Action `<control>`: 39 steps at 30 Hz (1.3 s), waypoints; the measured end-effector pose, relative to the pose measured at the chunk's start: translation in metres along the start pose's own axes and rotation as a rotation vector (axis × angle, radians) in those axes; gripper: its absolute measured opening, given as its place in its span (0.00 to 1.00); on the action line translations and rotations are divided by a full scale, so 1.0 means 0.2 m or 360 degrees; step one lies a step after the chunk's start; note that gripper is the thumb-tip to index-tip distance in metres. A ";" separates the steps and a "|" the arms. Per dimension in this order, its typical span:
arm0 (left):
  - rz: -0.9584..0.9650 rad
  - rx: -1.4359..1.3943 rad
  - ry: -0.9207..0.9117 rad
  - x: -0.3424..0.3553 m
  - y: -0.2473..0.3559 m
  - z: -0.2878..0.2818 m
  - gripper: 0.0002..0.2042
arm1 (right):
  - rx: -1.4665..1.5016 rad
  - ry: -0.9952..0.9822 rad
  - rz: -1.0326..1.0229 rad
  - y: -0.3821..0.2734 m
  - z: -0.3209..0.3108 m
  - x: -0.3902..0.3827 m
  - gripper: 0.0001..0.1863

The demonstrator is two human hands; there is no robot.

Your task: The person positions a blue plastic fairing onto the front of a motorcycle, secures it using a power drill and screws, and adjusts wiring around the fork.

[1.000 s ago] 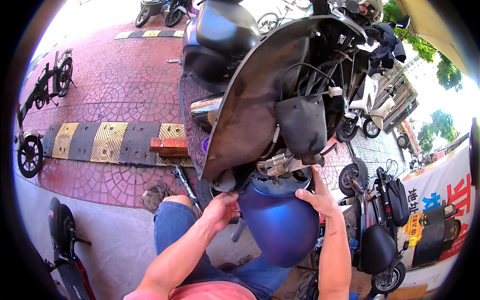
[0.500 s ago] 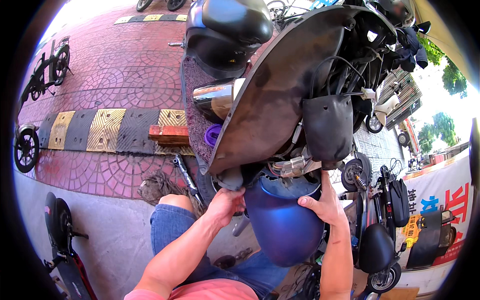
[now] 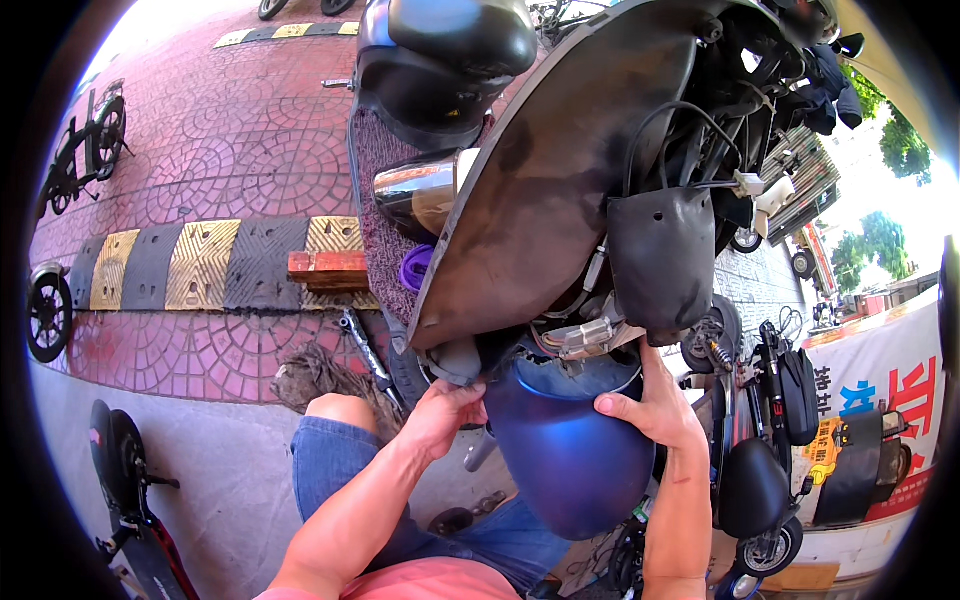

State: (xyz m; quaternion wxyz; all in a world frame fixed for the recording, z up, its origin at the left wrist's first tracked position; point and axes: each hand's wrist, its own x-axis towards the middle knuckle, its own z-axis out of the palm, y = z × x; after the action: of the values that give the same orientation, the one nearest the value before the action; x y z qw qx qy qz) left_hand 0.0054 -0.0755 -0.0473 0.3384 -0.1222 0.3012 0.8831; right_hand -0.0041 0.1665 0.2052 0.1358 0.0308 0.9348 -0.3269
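A glossy dark-blue curved panel (image 3: 565, 460), apparently a scooter's front fender, sits below the scooter's large dark, stained front shell (image 3: 530, 190). My right hand (image 3: 655, 405) grips its right upper edge, thumb over the front and fingers rising behind. My left hand (image 3: 450, 415) is closed at the left upper edge, fingertips partly hidden beside a grey plastic piece (image 3: 455, 360). Above the panel are wire connectors (image 3: 585, 340), a black hanging flap (image 3: 660, 260) and cables.
A wooden block (image 3: 327, 265) and a metal shock-like rod (image 3: 365, 355) lie left, near a crumpled rag (image 3: 310, 380). Striped speed bump (image 3: 200, 265) crosses the paving. Folding scooters (image 3: 135, 500) (image 3: 760, 450), a bicycle (image 3: 90, 150) and a banner (image 3: 870, 380) surround me.
The view has shifted, so the scooter body appears higher and further right. Both hands stay on the blue panel's upper edges, which has moved slightly right in view with them.
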 end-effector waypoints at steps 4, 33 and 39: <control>-0.0022 0.0001 0.0010 0.00 0.01 0.00 0.08 | 0.0065 -0.0062 0.0082 0.06 -0.02 0.03 0.80; -0.0100 -0.0082 -0.0135 -0.04 0.06 -0.01 0.09 | 0.0334 0.0216 -0.0034 0.19 0.06 -0.05 0.77; -0.0015 0.0038 -0.0054 0.00 0.07 -0.02 0.13 | 0.0063 0.0249 -0.0043 0.03 0.05 0.01 0.72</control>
State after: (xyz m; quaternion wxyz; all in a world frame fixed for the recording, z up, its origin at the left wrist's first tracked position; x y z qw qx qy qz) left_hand -0.0044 -0.0868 -0.0438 0.3490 -0.1043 0.3054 0.8798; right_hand -0.0032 0.1655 0.1939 0.0573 0.0465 0.9361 -0.3438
